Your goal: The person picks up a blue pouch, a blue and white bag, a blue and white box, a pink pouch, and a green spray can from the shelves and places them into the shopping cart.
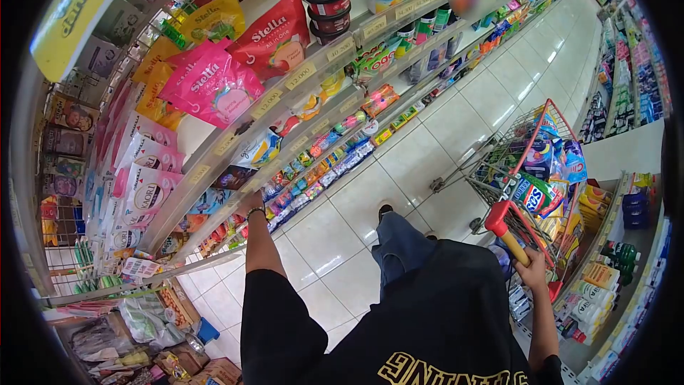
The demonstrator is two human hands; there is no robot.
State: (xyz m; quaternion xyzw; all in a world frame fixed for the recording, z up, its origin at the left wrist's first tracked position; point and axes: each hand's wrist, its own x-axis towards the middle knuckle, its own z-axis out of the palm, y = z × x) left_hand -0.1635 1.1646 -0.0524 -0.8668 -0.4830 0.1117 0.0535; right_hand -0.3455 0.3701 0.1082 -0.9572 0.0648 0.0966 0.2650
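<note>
My left hand (pixel 249 202) reaches in at the edge of a lower shelf, a dark band round its wrist. Its fingers are hidden by the shelf, so whatever they touch cannot be seen. Close by are a dark packet (pixel 234 177) and a white, blue and yellow pack (pixel 261 150). On my right, my right hand (pixel 531 269) is wrapped round the yellow handle (pixel 514 246) of a shopping cart (pixel 548 164). The cart has red trim and carries several packs, among them a green SOS pack (pixel 536 197).
Pink Stella bags (pixel 211 84), a red Stella bag (pixel 273 37) and stacked dark tubs (pixel 328 7) stand on the upper shelf. White tiles (pixel 370 192) cover the aisle floor. Stocked shelves (pixel 595 285) line the right side. Boxes and plastic bags (pixel 146 321) lie at lower left.
</note>
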